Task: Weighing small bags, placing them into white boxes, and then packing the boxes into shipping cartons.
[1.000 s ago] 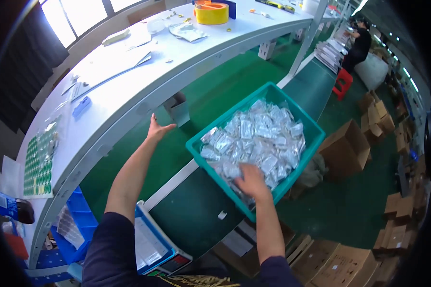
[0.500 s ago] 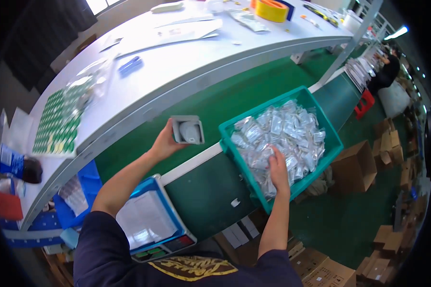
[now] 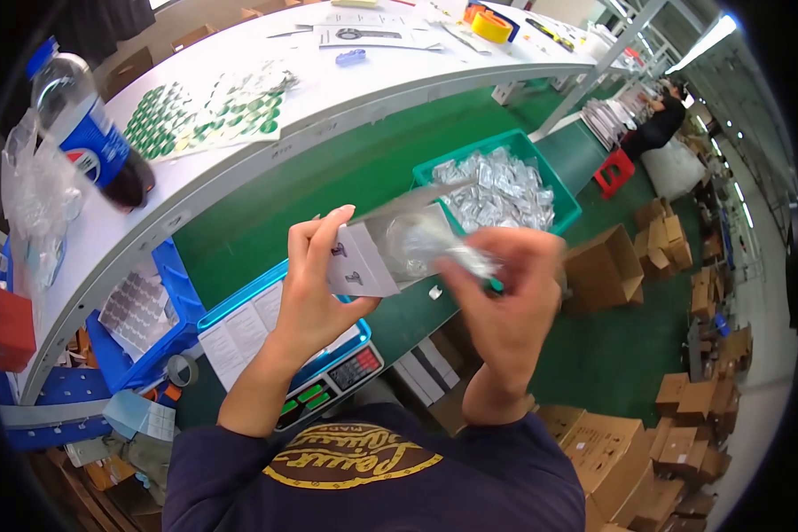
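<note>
Nearest on my feed, below the hands, is a blue-edged scale [image 3: 356, 367] with printed sheets [image 3: 233, 348] lying on it. Above it the left hand [image 3: 313, 288] grips a small white box [image 3: 361, 263], thumb underneath and fingers up its side, the box tilted with its open mouth toward the right. The right hand [image 3: 516, 293], blurred, has its fingers pinched on a crinkled clear packet [image 3: 466, 257] right at that mouth; more clear film [image 3: 405, 241] shows inside, though I can't tell whether it belongs to the same packet. I'd judge the step in hand to be fitting the packet into the box. To me the next move calls for a steady left hand and a tuck deep enough that nothing snags on the edge. Beyond sits a teal crate [image 3: 566, 204] heaped with similar packets [image 3: 496, 195]. Farther off, the white table [image 3: 328, 87] carries green round stickers [image 3: 248, 115] and a yellow tape roll [image 3: 490, 27], and a co-worker [image 3: 654, 126] is near a red stool [image 3: 614, 173]
</note>
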The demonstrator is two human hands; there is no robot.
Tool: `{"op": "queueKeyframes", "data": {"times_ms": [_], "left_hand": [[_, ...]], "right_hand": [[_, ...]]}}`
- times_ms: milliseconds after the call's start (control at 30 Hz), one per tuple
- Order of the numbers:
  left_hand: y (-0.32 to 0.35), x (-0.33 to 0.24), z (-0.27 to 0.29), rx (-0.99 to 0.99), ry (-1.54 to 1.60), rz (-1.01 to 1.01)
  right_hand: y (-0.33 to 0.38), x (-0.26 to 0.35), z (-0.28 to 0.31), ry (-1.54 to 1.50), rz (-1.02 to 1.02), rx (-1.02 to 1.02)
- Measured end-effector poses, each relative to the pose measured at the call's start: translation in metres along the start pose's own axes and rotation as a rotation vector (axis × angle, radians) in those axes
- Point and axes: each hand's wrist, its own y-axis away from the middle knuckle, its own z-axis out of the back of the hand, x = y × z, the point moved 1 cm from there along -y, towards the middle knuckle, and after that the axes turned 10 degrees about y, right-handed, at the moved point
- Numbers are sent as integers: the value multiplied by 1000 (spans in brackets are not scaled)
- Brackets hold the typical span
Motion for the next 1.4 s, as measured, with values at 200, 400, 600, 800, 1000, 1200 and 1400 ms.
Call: {"op": "queueKeyframes", "data": {"times_ms": [200, 400, 600, 800, 1000, 1200, 1400], "left_hand": [[79, -23, 47, -72, -14, -133], [164, -19, 87, 26, 258, -11], [211, -42, 105, 223, 419, 457], [229, -26, 100, 119, 469, 591], [233, -48, 100, 140, 549, 718], [267, -37, 81, -50, 495, 348], [271, -37, 85, 54, 405, 370]], "right_hand": [[37, 44, -28, 457, 595, 483], [99, 22, -49, -109, 396, 515], [168, 20, -90, -380, 117, 775], [188, 27, -120, -936, -216, 577], [166, 39, -108, -588, -302, 1007], [166, 19, -104, -617, 35, 1086], [183, 0, -104, -574, 138, 1106]]}}
